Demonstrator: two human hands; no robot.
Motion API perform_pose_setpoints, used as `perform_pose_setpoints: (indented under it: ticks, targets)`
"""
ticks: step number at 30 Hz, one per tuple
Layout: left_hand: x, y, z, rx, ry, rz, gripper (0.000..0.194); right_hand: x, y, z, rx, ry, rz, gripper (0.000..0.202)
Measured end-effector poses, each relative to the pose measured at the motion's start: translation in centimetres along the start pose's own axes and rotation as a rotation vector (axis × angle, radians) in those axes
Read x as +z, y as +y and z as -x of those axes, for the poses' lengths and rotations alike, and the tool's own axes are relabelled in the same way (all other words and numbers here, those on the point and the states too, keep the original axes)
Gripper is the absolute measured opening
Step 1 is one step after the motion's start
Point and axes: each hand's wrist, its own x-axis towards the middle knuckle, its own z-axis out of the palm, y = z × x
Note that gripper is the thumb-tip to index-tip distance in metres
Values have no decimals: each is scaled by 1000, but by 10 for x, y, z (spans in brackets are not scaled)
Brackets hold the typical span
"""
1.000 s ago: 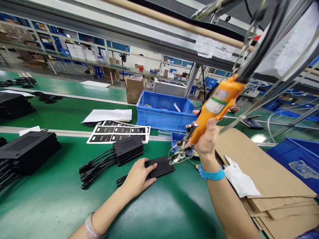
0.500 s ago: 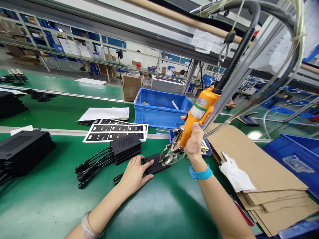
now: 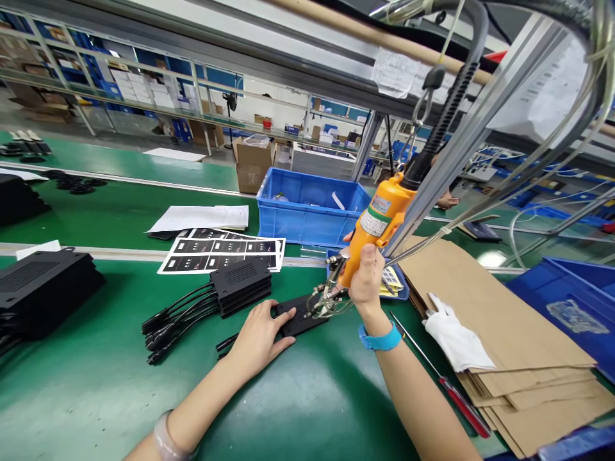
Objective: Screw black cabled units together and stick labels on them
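My right hand [image 3: 368,278] is wrapped round an orange power screwdriver [image 3: 375,224], tilted, with its tip and thin clear tubes over the right part of a flat black case [image 3: 300,314]. On the green table, my left hand [image 3: 262,330] grips the left end of that case, thumb on top. Short black cable ends [image 3: 225,344] stick out left of this hand. Just behind lies a stack of black cases [image 3: 243,285] with black cables [image 3: 168,326] running left. The exact contact point of the tip is hidden by the tubes.
A blue bin [image 3: 307,218] stands behind, beside printed label sheets [image 3: 221,255]. At right are cardboard sheets [image 3: 504,307], a white glove [image 3: 454,336] and a red-handled screwdriver [image 3: 464,406]. More black cases [image 3: 48,288] sit at left. A metal post [image 3: 461,134] rises behind the tool.
My right hand and the orange screwdriver have shifted slightly left and down. More of the red-handled screwdriver shows beside my forearm. My left hand stays on the case.
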Motion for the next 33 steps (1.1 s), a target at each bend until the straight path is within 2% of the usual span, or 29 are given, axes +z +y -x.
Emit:
perform_pose_setpoints:
  ticks: [5, 8, 13, 16, 21, 25, 33]
  targets:
    - [-2, 0, 1, -1, -14, -4, 53, -4, -1, 10, 46, -15, 3, 44]
    - [-2, 2, -1, 30, -16, -35, 51, -4, -14, 9, 49, -22, 10, 46]
    - [4, 9, -5, 172, -62, -70, 52, 9, -53, -19, -82, 35, -35, 51]
    - [9, 10, -4, 244, -93, -29, 55, 23, -61, -33, -138, 6, -60, 50]
    - [12, 9, -2, 248, -122, -39, 55, 43, -35, -27, -46, -33, -90, 54]
    - [10, 10, -3, 245, -113, -29, 55, 48, -10, -15, 10, -34, -113, 54]
    - [8, 12, -6, 252, -123, -76, 56, 51, -1, -8, 1, -25, -92, 52]
